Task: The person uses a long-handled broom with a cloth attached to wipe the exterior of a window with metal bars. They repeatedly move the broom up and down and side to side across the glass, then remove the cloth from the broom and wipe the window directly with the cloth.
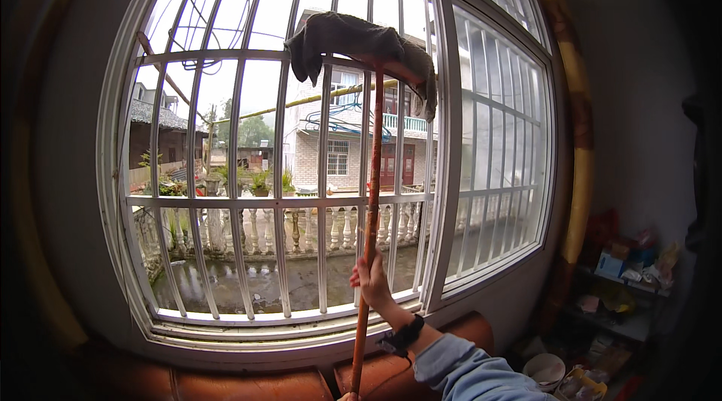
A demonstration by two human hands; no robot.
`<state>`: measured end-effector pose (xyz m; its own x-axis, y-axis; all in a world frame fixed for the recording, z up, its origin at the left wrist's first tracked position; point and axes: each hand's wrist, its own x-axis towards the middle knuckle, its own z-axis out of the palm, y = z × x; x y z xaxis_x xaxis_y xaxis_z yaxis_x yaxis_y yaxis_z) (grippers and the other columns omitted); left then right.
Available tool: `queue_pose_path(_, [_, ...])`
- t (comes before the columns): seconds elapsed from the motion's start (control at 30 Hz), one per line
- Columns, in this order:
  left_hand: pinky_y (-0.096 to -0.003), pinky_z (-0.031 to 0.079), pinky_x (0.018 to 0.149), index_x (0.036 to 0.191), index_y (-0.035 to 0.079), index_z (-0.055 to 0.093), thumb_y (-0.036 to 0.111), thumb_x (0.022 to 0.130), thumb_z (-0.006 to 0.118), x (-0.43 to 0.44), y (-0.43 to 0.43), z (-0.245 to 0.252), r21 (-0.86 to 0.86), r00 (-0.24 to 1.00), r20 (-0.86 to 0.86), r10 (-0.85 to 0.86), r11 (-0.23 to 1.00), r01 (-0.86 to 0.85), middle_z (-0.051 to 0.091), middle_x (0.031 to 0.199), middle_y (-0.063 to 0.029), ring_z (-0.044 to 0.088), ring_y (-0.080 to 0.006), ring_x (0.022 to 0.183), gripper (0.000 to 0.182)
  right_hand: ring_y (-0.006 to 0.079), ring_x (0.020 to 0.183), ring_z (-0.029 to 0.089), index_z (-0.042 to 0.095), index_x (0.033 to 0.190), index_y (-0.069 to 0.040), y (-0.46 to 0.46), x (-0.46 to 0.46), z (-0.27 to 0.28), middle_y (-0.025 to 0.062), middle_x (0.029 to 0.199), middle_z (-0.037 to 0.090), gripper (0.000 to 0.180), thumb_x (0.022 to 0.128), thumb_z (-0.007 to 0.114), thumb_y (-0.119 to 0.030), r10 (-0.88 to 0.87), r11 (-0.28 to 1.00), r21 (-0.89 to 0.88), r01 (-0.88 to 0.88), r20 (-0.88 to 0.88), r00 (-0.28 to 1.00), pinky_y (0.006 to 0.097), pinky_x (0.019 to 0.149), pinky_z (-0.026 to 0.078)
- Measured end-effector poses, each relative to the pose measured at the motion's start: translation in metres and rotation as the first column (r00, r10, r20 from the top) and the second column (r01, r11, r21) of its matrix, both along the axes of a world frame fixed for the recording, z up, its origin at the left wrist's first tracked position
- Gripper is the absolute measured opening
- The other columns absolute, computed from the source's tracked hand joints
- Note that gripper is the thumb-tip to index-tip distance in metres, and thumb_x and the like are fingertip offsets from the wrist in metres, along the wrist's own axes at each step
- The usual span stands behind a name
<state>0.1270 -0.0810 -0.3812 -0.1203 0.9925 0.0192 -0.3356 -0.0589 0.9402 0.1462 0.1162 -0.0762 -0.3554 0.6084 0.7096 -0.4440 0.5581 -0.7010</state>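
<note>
My right hand (372, 280) is closed around the middle of a long reddish-brown pole (374, 198), in front of the window's metal bars. A black band with a device is on that wrist, below a light blue sleeve. My left hand (348, 397) shows only as a sliver at the bottom edge, at the pole's lower part, its grip mostly hidden. At the pole's top a dark cloth (352, 34) is draped over a wide crosspiece and lies before the upper bars, beside the window frame's middle post (445, 136).
Below the sill stands a brown leather-like sofa (248, 384). A glass pane (496, 136) fills the right side, with a patterned curtain (578, 164) beside it. At lower right are a cluttered shelf (620, 322) and a white bucket (544, 370). Hangers (344, 119) hang outside.
</note>
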Motion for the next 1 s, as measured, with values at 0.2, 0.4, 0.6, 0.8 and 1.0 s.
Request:
queue_pose_path(0.2, [-0.0246, 0.041, 0.056, 0.084, 0.012, 0.049, 0.042, 0.097, 0.040, 0.011, 0.034, 0.049, 0.024, 0.975, -0.071, 0.210, 0.978, -0.209, 0.046, 0.067, 0.0025, 0.044, -0.0102, 0.061, 0.033, 0.0087, 0.038, 0.041, 0.032, 0.111, -0.013, -0.009, 0.012, -0.026, -0.0007, 0.059, 0.040, 0.019, 0.096, 0.042, -0.018, -0.135, 0.991, 0.020, 0.133, 0.102, 0.986, 0.0250, 0.032, 0.035])
queue_pose_path(0.4, [-0.0244, 0.033, 0.043, 0.084, 0.010, 0.045, 0.049, 0.096, 0.037, 0.009, 0.095, 0.197, 0.231, 0.986, -0.147, 0.074, 0.972, -0.039, 0.042, 0.062, 0.0005, 0.039, -0.0101, 0.048, 0.042, 0.0079, 0.042, 0.040, 0.036, 0.105, -0.012, 0.049, 0.013, 0.139, 0.0008, 0.064, 0.040, 0.015, 0.096, 0.043, -0.023, 0.104, 0.994, 0.028, -0.105, 0.012, 0.994, 0.0242, 0.035, 0.037])
queue_pose_path(0.6, [-0.0246, 0.034, 0.043, 0.082, 0.010, 0.043, 0.047, 0.096, 0.038, 0.046, 0.123, 0.212, 0.237, 0.990, -0.135, 0.045, 0.971, -0.012, 0.043, 0.062, -0.0004, 0.040, -0.0100, 0.048, 0.041, 0.0071, 0.039, 0.038, 0.039, 0.096, -0.012, 0.054, 0.052, 0.159, -0.0002, 0.062, 0.041, 0.019, 0.095, 0.047, -0.029, 0.185, 0.979, -0.089, -0.182, 0.027, 0.982, 0.0227, 0.033, 0.034])
queue_pose_path(0.8, [-0.0243, 0.035, 0.048, 0.084, 0.012, 0.045, 0.041, 0.098, 0.037, 0.059, 0.084, 0.058, 0.196, 0.958, -0.251, 0.142, 0.976, -0.093, 0.043, 0.063, 0.0014, 0.039, -0.0098, 0.053, 0.033, 0.0084, 0.036, 0.040, 0.039, 0.092, -0.013, 0.019, 0.066, 0.019, -0.0006, 0.055, 0.040, 0.018, 0.095, 0.046, -0.030, 0.107, 0.969, -0.235, -0.083, 0.093, 0.990, 0.0248, 0.030, 0.033])
queue_pose_path(1.0, [-0.0248, 0.035, 0.047, 0.084, 0.011, 0.045, 0.039, 0.099, 0.036, 0.037, 0.065, 0.055, 0.135, 0.953, -0.276, 0.124, 0.987, -0.089, 0.043, 0.063, 0.0009, 0.039, -0.0098, 0.052, 0.032, 0.0081, 0.036, 0.039, 0.038, 0.094, -0.012, 0.023, 0.046, -0.006, 0.0000, 0.058, 0.039, 0.022, 0.095, 0.047, -0.032, 0.151, 0.960, -0.241, -0.145, 0.007, 0.989, 0.0248, 0.030, 0.033])
